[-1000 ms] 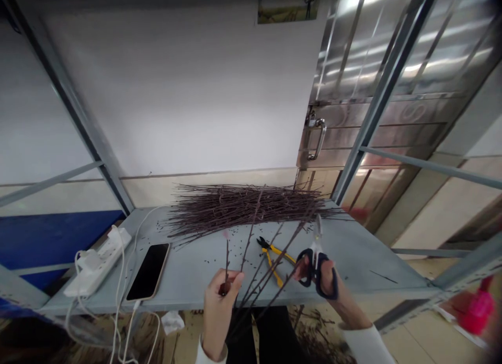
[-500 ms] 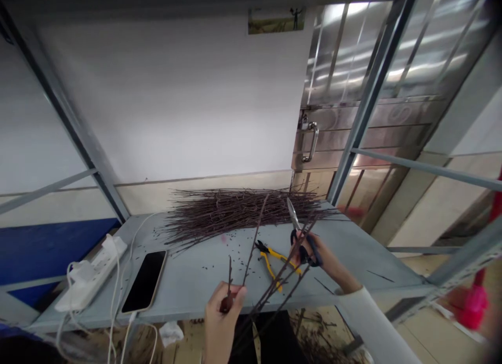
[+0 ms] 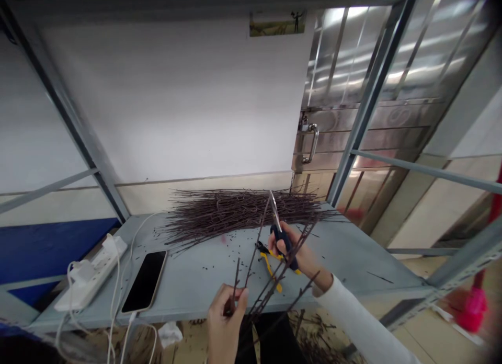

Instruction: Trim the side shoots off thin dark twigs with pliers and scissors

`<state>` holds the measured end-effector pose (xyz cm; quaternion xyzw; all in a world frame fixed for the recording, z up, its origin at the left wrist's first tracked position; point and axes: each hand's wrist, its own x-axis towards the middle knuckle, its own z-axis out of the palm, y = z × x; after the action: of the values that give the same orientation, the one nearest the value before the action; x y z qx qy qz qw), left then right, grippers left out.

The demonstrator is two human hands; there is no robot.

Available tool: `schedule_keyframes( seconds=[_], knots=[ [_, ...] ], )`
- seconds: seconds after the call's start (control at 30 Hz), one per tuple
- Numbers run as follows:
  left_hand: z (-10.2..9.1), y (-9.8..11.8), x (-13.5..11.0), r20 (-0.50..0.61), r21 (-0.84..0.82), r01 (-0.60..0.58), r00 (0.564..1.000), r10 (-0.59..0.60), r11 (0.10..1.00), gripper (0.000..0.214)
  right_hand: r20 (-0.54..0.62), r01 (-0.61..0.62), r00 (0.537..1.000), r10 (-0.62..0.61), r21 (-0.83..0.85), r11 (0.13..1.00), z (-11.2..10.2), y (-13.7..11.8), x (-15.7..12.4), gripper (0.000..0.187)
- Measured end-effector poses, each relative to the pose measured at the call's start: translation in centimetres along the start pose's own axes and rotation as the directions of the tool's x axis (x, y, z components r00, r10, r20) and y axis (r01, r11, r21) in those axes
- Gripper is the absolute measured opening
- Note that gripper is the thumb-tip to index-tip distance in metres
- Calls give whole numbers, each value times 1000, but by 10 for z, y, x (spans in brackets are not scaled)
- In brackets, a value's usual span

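Note:
My left hand [image 3: 226,314] pinches a dark branch at the shelf's front edge, one thin twig [image 3: 255,246] of it rising toward the back and a shorter twig [image 3: 237,275] beside it. More branch stems [image 3: 270,288] slant up to the right in front of my right hand. Gripped in my right hand [image 3: 304,254] is a pair of scissors [image 3: 275,215] with dark handles. Its blades look nearly together, their tips at the top of the thin twig; contact I cannot tell. Yellow-handled pliers [image 3: 270,270] lie below, partly hidden by my right hand.
A long pile of dark twigs [image 3: 231,215] lies along the back of the grey shelf [image 3: 188,285]. On the left are a phone [image 3: 145,281] and a white power strip [image 3: 94,272] with cables. Metal posts [image 3: 366,107] frame the shelf; small dark bits are scattered on it.
My right hand has moved left with the scissors, bringing the blades to the thin twig's tip. The scissors now cover part of the pliers. My left hand has barely shifted.

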<state>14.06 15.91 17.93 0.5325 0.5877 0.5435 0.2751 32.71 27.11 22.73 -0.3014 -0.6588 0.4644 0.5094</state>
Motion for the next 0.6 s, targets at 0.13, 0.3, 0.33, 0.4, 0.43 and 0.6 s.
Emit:
schedule_keyframes(
  seconds=[0.13,0.3,0.33,0.4,0.43,0.6],
  knots=[
    [-2,-2,-1,-2,6,-9,1000,9,1000,39,-29,134,989,-148,-274,952,-2,0,-2,31],
    [-4,-5,-2,-35,1,-25,999,25,1000,39,-129,182,943,-308,-573,799,-13,6,-3,38],
    [-4,-5,-2,-35,3,-21,999,21,1000,38,-143,186,931,-336,-607,773,-16,6,-3,40],
    [-4,-5,-2,-20,6,-12,1000,12,1000,38,-140,200,910,-389,-674,711,-21,4,-3,42],
    [-4,-5,-2,-12,5,-8,1000,9,1000,38,-126,209,901,-415,-712,670,-23,3,-2,41],
    [-3,-5,-2,14,11,-21,1000,21,1000,37,-53,220,869,-492,-848,481,-32,-5,3,40]
  ],
)
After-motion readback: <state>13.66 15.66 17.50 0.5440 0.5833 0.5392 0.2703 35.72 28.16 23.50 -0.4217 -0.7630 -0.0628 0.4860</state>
